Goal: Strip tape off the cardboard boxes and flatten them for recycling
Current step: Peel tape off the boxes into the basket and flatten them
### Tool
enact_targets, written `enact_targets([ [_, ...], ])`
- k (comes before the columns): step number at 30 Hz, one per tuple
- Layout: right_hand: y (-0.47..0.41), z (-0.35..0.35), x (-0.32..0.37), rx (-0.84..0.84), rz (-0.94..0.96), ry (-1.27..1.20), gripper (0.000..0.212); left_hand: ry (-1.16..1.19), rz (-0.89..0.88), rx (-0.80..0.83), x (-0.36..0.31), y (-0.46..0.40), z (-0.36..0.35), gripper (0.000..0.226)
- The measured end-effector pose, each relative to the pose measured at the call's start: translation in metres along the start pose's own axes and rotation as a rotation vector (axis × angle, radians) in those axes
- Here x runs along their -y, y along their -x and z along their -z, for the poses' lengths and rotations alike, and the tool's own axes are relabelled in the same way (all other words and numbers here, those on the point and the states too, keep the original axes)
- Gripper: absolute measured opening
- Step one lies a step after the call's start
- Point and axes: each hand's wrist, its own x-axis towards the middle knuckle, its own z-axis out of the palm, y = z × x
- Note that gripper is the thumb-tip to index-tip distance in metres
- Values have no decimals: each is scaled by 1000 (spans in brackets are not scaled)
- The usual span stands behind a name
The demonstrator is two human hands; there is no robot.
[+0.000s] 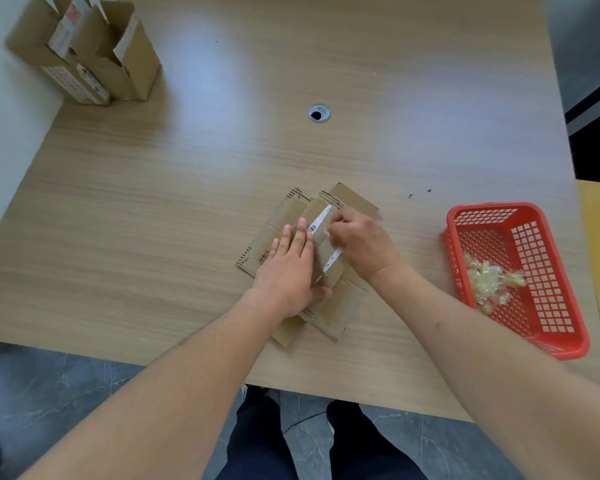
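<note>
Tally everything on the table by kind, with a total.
Flattened cardboard box: 1, left hand pressing it, right hand pinching at its white label
Upright cardboard boxes: 2
Red basket: 1
Tape scrap pile in the basket: 1
Total: 5

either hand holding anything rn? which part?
Left hand presses flat on the flattened cardboard box. Right hand seems to pinch something at the white label strip; blurred, exact grip unclear.

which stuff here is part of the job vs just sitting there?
Job: flattened box, white label strip, left hand pressing, right hand peeling, upright boxes, red basket of tape scraps.
Idle: table, cable hole.
</note>
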Motion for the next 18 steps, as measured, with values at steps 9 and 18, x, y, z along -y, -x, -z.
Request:
enact_targets([
  [9,10,-1,8,12,-129,-220,25,12,4,7,-3,0,1,117],
  [18,-14,20,10,-60,-560,-366,24,12,-9,-5,-1,1,-1,118],
])
